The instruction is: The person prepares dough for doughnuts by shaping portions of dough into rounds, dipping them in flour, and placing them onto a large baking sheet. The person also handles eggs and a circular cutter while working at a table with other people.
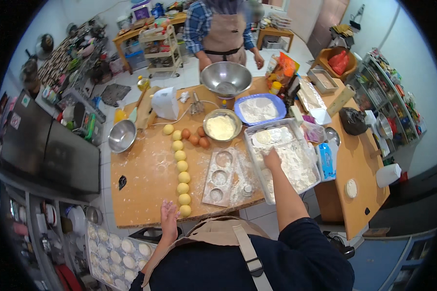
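My left hand (169, 217) hovers palm-up at the table's front edge, flour on its spread fingers, holding nothing. Close by is the near end of a row of yellow dough balls (182, 166). With my arm stretched forward, my right hand (272, 159) reaches down into a clear plastic bin (317, 177) of white flour (296, 162). Its fingertips are hidden, so whether they hold anything does not show. A pale round dough piece (263, 137) lies in the flour at the bin's far end. Between my hands rests a floury wooden mould (210, 193) with three round hollows.
Brown eggs (194, 139), a bowl of yellow mixture (222, 127), a blue-rimmed tray of flour (260, 96) and a large steel bowl (226, 79) stand farther back. Opposite me is a person in an apron (224, 34). A tray of pale rounds (114, 254) sits low at left.
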Motion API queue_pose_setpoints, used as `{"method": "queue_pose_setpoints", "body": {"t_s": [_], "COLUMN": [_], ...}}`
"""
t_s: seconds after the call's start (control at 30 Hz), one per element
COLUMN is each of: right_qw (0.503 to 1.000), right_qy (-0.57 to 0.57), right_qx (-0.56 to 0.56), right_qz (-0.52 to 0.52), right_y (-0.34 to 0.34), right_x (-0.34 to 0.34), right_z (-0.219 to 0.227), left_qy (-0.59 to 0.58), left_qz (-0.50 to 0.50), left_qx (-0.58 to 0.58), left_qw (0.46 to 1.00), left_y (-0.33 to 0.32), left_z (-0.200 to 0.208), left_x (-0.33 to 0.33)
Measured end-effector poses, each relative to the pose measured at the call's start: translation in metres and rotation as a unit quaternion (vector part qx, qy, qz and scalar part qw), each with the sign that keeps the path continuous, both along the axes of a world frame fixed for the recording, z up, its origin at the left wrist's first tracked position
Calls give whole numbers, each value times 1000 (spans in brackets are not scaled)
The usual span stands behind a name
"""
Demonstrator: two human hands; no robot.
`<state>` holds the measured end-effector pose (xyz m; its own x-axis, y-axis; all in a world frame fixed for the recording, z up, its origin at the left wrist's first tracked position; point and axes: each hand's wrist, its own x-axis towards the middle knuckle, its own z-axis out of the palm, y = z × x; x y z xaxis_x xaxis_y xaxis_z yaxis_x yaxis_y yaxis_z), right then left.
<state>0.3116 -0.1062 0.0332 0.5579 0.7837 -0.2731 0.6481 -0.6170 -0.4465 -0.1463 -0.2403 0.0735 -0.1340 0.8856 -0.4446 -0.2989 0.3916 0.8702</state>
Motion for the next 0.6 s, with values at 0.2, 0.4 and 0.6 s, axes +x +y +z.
{"method": "queue_pose_setpoints", "body": {"t_s": [0.2, 0.4, 0.6], "right_qw": [993, 985, 952], "right_qy": [-118, -30, -162], "right_qx": [-9, 119, 132], "right_qz": [7, 119, 222], "right_y": [-3, -37, -53], "right_x": [-13, 43, 61], "right_z": [26, 10, 15], "left_qy": [102, 130, 140], "left_qz": [-33, -4, -56], "left_qx": [119, 125, 144], "left_qw": [987, 984, 978], "left_y": [-26, -45, -32], "left_z": [5, -1, -6], "left_x": [-27, -48, -36]}}
